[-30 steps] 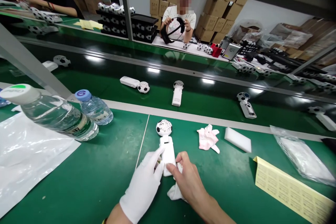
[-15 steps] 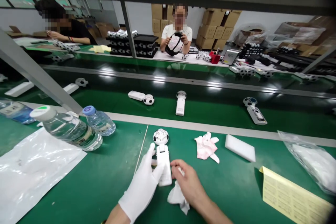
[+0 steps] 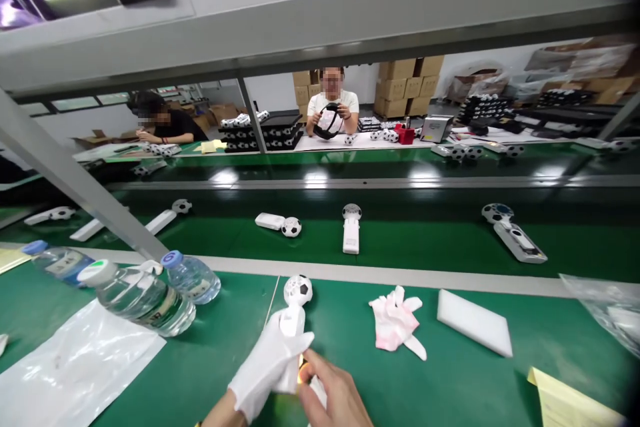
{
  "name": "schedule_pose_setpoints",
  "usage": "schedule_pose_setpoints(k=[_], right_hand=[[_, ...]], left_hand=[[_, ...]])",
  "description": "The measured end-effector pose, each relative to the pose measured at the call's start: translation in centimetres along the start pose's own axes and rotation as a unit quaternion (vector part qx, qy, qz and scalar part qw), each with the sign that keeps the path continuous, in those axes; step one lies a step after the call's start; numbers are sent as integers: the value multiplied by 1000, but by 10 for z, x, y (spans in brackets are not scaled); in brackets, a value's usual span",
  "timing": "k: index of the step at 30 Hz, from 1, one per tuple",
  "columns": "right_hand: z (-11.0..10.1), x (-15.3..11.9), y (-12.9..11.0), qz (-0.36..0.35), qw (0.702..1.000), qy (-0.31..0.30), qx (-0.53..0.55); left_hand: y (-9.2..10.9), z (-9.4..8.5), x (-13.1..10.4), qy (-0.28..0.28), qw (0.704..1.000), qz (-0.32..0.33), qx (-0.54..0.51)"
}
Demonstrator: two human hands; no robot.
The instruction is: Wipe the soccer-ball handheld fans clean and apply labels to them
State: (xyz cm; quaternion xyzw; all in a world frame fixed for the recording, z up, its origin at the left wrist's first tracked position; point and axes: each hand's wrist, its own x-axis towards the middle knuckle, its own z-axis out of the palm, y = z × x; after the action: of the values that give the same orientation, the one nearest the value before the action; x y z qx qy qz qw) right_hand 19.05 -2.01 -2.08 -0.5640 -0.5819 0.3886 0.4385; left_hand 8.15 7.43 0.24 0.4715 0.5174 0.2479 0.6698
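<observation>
My left hand (image 3: pixel 267 360), in a white glove, is wrapped around a white handheld fan (image 3: pixel 293 321) with a round football-patterned head, pointing away from me. The thumb lies across its body. My right hand (image 3: pixel 333 390) is bare, its fingertips at the right side of the fan's lower part, where a small orange light glows. A crumpled white cloth (image 3: pixel 319 390) is tucked under those fingers and mostly hidden. To the right lie a pink-stained white glove (image 3: pixel 396 322) and a white foam block (image 3: pixel 474 321).
Water bottles (image 3: pixel 143 299) and a plastic bag (image 3: pixel 75 370) lie on the left. Yellow paper (image 3: pixel 570 400) and a clear bag (image 3: pixel 605 310) are at right. More football fans (image 3: pixel 351 230) rest on the green belt ahead. Two people sit beyond. A slanted post (image 3: pixel 95 187) stands left.
My view has tilted up. The fan has rolled in my left hand, so its head shows a different side. My right fingers have come up against it, and an orange glow now shows there.
</observation>
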Motion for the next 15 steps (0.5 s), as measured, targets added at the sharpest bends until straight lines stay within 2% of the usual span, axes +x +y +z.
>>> schedule_pose_setpoints(k=[3, 5, 8, 10, 11, 12, 13, 15], right_hand=[[-12, 5, -5, 41, 994, 8, 97], [-25, 10, -8, 101, 975, 40, 192], [-57, 20, -15, 175, 906, 138, 360], [-80, 29, -25, 184, 849, 205, 451], [-91, 34, -32, 175, 830, 227, 479], [-100, 39, -39, 157, 822, 245, 489], [-106, 43, -47, 135, 829, 259, 477], [-112, 49, -63, 74, 872, 286, 391]], left_hand=[[5, -1, -11, -70, 995, -41, -55], [8, 0, -20, -120, 984, -48, -122], [15, 5, -33, -169, 970, -60, -165], [21, 12, -40, -170, 974, -70, -132], [24, 17, -43, -168, 977, -72, -110], [27, 21, -45, -167, 979, -70, -97], [29, 25, -46, -166, 980, -66, -89], [31, 31, -48, -161, 983, -54, -71]])
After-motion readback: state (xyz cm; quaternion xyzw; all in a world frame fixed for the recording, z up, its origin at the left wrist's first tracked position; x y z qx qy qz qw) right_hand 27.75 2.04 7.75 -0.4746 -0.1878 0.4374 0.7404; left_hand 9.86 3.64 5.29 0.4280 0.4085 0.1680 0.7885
